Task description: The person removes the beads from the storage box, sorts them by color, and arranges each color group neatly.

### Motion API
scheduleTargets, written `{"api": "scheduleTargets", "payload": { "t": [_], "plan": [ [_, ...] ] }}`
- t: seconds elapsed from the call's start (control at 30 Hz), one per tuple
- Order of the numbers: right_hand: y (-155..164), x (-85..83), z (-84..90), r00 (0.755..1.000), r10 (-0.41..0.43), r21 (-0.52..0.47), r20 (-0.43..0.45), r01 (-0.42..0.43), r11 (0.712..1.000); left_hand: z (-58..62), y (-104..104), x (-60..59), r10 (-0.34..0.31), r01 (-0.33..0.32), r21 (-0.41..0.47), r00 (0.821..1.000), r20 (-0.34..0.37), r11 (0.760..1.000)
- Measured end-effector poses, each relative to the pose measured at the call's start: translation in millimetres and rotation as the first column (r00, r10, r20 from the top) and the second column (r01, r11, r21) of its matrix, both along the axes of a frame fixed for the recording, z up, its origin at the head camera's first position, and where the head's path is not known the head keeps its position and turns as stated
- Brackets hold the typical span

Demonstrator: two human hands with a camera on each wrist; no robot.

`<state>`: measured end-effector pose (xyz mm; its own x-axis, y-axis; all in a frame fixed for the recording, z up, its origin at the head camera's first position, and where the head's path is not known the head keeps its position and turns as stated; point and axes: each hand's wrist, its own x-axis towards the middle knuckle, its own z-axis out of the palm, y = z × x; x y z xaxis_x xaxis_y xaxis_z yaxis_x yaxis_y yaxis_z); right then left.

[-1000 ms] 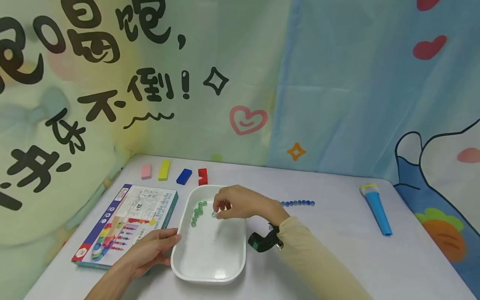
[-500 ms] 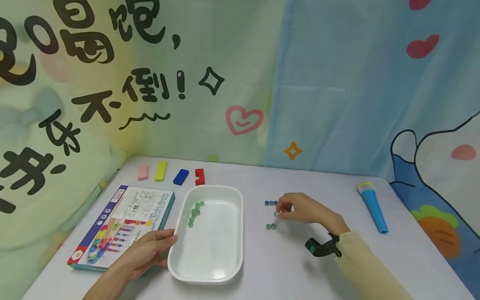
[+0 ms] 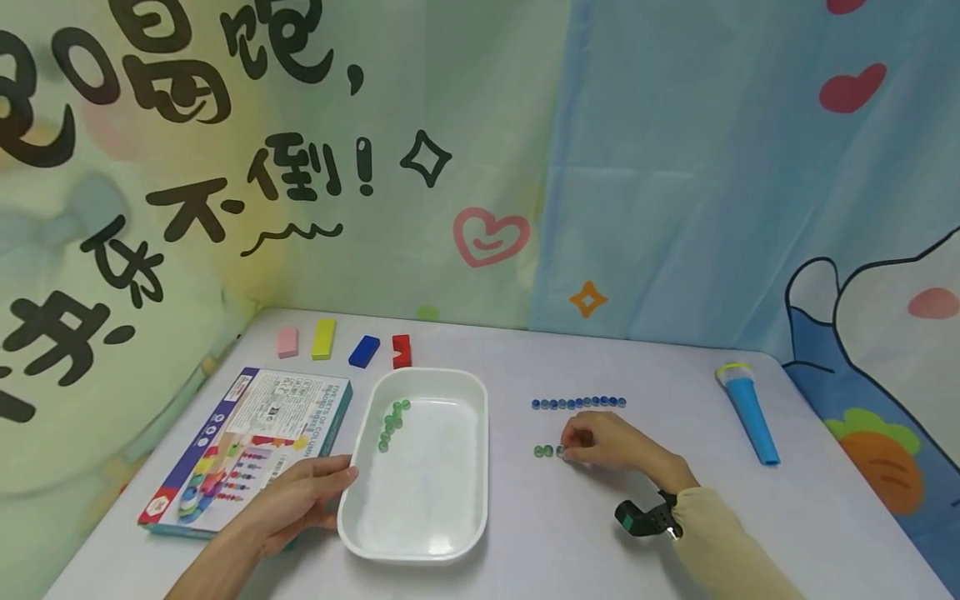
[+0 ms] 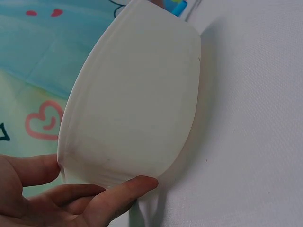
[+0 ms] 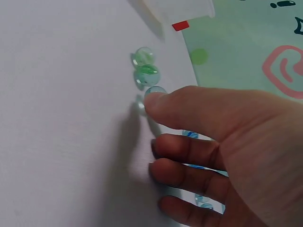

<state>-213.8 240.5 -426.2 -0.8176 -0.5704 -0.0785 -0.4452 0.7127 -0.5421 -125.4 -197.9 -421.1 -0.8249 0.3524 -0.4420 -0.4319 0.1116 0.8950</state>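
My right hand pinches a clear glass marble, mostly hidden behind the thumb, down at the white tabletop. It sits at the right end of two green marbles lying side by side. Just behind them runs a straight row of several blue marbles. My left hand holds the left side of a white tray; in the left wrist view its thumb is at the rim and its fingers lie against the outer wall. Several green marbles rest inside the tray, along its upper left.
A boxed toy set lies left of the tray, partly behind the left hand. Along the back stand pink, yellow, blue and red blocks. A blue toy microphone lies far right. A printed curtain hangs behind.
My right hand has carried a marble from the tray rightward, then down to the end of the two green ones. The left hand keeps its hold on the tray.
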Motion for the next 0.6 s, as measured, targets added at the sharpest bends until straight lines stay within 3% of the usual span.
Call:
{"api": "scheduleTargets", "payload": {
  "t": [0.6],
  "plan": [
    [-4.4,1.4,-3.8,0.999,-0.027,0.011,-0.024,0.027,1.000,0.4,-0.2,0.2,-0.010,0.010,0.012,1.000,-0.013,1.000]
  ]
}}
